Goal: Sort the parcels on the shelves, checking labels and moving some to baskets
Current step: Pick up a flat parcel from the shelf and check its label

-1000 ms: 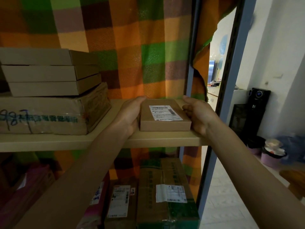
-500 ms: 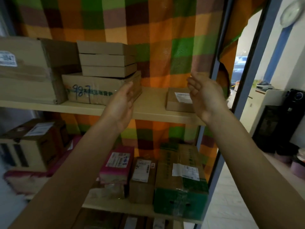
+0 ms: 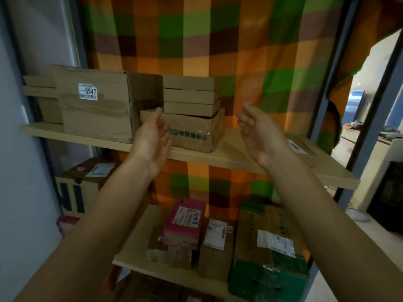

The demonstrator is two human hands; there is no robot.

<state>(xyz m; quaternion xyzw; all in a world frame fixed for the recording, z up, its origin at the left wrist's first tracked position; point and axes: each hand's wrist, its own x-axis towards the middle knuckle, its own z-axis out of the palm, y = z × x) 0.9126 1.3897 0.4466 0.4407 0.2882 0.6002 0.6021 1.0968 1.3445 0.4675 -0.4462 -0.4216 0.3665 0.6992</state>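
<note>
Both hands are empty, fingers relaxed and palms facing each other: the left hand (image 3: 152,136) in front of the taped parcel (image 3: 196,136) on the upper shelf (image 3: 231,150), the right hand (image 3: 259,131) at its three o'clock. The small labelled parcel (image 3: 302,147) lies on that shelf at four o'clock of the right hand.

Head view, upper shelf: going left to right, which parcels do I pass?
Left to right: stacked cartons at the far left → large box labelled 0947 → taped parcel carrying three flat boxes → flat labelled parcel at the right end.
</note>
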